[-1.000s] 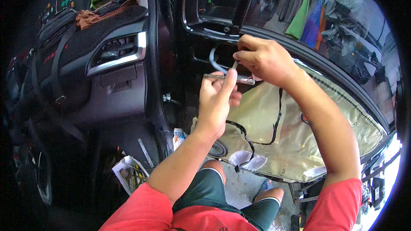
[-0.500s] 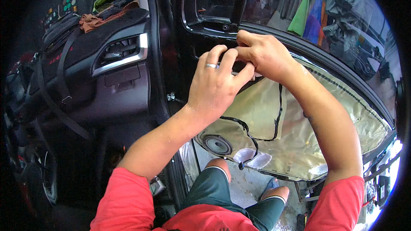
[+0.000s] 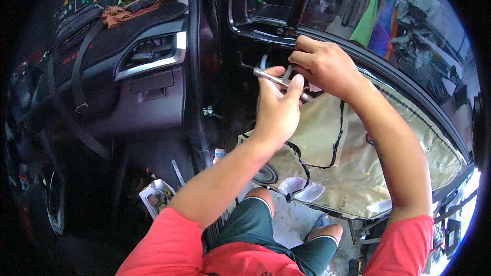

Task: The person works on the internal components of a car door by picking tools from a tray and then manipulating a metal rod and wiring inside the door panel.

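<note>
Left fingers (image 3: 295, 86): closed around the metal bar, thumb along its near side; from where I stand, that grip looks firm.
Right fingers (image 3: 299, 60): curled at the upper end of the slim stem (image 3: 288, 73); their tips are turned away from me, so I cannot tell whether they pinch it.
Metal bar (image 3: 267, 77): tilted across the left hand, just below the right, in front of the door's upper front corner; with the stem it looks like a T-shaped wrench.
Good turning: I would keep the stem straight to whatever it seats on, steady it high up, and swing the bar in short, even strokes; a sideways lean could make it slip.
Cramped corner: the window sill (image 3: 378, 61) sits just above the right hand, and a pale tube (image 3: 264, 61) runs close by the bar's end, so knuckles and tube both want watching.
Door liner (image 3: 378, 143): yellowish plastic sheeting below the hands; a careless bar end might tear it.
Wiring harness (image 3: 335, 145): black, lying loose over the sheeting, easy to snag with a forearm.
Speaker (image 3: 266, 174): low on the door, partly behind the left forearm.
Cabin side: a dashboard air vent (image 3: 153, 53), with a brown cloth (image 3: 115, 16) above it; lower down, a white box (image 3: 152, 202) of small items.
</note>
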Demonstrator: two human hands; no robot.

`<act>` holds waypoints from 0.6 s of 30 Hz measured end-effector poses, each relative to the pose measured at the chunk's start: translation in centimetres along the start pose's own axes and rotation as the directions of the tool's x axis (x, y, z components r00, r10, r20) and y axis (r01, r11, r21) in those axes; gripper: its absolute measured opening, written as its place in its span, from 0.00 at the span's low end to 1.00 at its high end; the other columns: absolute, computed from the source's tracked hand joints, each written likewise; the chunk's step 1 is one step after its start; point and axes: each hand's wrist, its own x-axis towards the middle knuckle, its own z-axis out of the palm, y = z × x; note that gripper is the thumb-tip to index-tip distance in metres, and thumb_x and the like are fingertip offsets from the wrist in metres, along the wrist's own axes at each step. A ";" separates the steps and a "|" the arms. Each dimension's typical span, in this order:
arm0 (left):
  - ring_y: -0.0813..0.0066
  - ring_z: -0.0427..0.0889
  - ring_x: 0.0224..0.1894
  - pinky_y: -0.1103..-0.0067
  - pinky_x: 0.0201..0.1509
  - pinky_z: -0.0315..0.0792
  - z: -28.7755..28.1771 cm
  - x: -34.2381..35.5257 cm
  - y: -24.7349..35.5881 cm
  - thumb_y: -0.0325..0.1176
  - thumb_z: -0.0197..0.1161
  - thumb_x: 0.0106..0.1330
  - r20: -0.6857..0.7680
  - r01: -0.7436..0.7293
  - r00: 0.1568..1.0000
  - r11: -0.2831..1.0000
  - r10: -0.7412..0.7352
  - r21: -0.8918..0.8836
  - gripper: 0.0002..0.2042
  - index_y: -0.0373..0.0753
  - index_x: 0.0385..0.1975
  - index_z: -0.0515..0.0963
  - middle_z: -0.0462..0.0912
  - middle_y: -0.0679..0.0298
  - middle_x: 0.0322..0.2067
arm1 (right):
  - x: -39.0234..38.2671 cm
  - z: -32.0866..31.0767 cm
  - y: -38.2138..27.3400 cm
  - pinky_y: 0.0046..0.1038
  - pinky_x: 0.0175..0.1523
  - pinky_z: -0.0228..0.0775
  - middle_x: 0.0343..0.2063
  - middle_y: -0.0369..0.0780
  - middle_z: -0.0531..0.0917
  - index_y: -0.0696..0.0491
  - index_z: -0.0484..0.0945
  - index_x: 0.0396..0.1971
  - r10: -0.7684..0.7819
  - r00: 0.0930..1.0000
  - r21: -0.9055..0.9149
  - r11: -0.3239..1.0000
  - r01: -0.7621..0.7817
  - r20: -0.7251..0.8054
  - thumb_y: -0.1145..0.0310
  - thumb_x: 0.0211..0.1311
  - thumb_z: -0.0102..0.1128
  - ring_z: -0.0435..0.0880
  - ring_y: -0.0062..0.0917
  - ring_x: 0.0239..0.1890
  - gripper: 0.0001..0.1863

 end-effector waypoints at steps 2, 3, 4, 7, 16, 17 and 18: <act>0.70 0.79 0.39 0.71 0.42 0.76 -0.8 0.5 -0.1 0.28 0.66 0.73 0.133 -0.334 0.942 0.809 0.309 0.484 0.24 0.34 0.63 0.64 0.77 0.58 0.42 | -0.4 0.0 0.1 0.43 0.41 0.80 0.35 0.42 0.80 0.53 0.81 0.31 0.009 1.000 -0.013 1.000 -0.009 0.010 0.67 0.60 0.68 0.86 0.42 0.36 0.06; 0.64 0.78 0.43 0.67 0.46 0.75 -1.5 0.9 0.4 0.26 0.66 0.69 0.300 -0.508 0.840 0.458 0.452 0.730 0.25 0.34 0.63 0.66 0.77 0.56 0.44 | -0.7 0.1 0.3 0.42 0.41 0.80 0.34 0.41 0.80 0.53 0.82 0.30 0.009 1.000 -0.005 1.000 -0.009 0.018 0.68 0.58 0.68 0.86 0.42 0.37 0.06; 0.59 0.78 0.46 0.64 0.51 0.74 -2.4 1.5 1.5 0.24 0.66 0.65 0.502 -0.577 0.706 -0.004 0.500 0.817 0.25 0.35 0.62 0.67 0.76 0.54 0.46 | -0.5 0.2 0.4 0.42 0.42 0.81 0.34 0.41 0.80 0.53 0.82 0.30 0.000 1.000 0.006 1.000 0.000 0.013 0.68 0.57 0.69 0.87 0.41 0.37 0.06; 0.55 0.75 0.53 0.64 0.56 0.73 -3.4 2.3 3.8 0.32 0.61 0.64 0.775 -0.617 0.509 -0.469 0.376 0.632 0.19 0.43 0.56 0.78 0.76 0.56 0.50 | -0.5 0.5 0.2 0.39 0.41 0.81 0.33 0.40 0.79 0.53 0.83 0.29 -0.011 1.000 -0.034 0.999 0.011 -0.006 0.67 0.52 0.67 0.86 0.39 0.36 0.06; 0.78 0.76 0.26 0.79 0.31 0.71 -3.8 -1.9 0.9 0.59 0.65 0.74 -0.013 0.283 0.959 0.958 -0.283 0.036 0.24 0.43 0.45 0.71 0.73 0.71 0.27 | -0.8 0.5 0.3 0.39 0.42 0.80 0.34 0.41 0.79 0.54 0.82 0.26 0.004 0.999 -0.057 0.998 -0.007 -0.048 0.66 0.55 0.66 0.86 0.38 0.38 0.07; 0.79 0.76 0.26 0.80 0.32 0.72 -2.9 -2.1 1.1 0.62 0.62 0.75 0.087 0.400 0.916 0.910 -0.392 -0.109 0.25 0.43 0.46 0.71 0.74 0.70 0.28 | -1.1 0.4 0.2 0.39 0.42 0.80 0.33 0.41 0.79 0.53 0.83 0.27 0.014 0.999 -0.050 0.999 -0.016 -0.040 0.68 0.54 0.67 0.86 0.39 0.38 0.05; 0.79 0.76 0.26 0.82 0.32 0.73 -2.1 -2.0 1.1 0.65 0.58 0.75 0.199 0.503 0.863 0.830 -0.465 -0.242 0.27 0.42 0.48 0.70 0.74 0.70 0.28 | -1.2 0.5 0.4 0.39 0.42 0.80 0.33 0.40 0.79 0.52 0.84 0.29 0.012 0.999 -0.036 0.999 -0.013 -0.035 0.69 0.54 0.69 0.87 0.38 0.39 0.05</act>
